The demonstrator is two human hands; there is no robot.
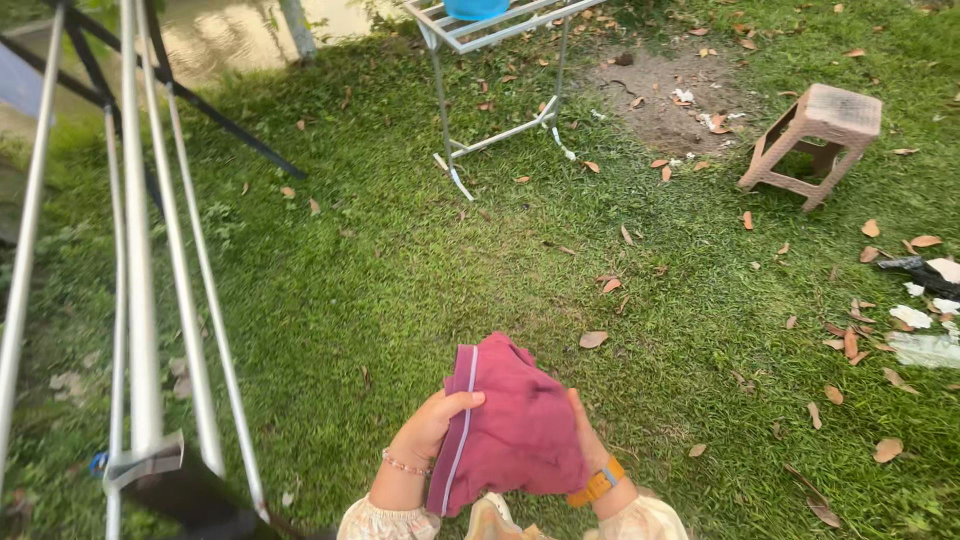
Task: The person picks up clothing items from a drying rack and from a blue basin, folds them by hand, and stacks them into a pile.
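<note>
A dark pink garment (515,420) with a pale stripe along one edge is held up in front of me over the grass. My left hand (432,425) grips its left side, thumb on the front of the cloth. My right hand (588,435) is mostly hidden behind the right side of the garment, holding it; an orange watch band shows on that wrist. A bead bracelet is on my left wrist.
A metal drying rack (140,300) with long rails stands at my left. A second metal rack (470,60) with a blue basin on it stands ahead. A small brown plastic stool (815,140) sits at the right. Dry leaves and litter lie on the lawn.
</note>
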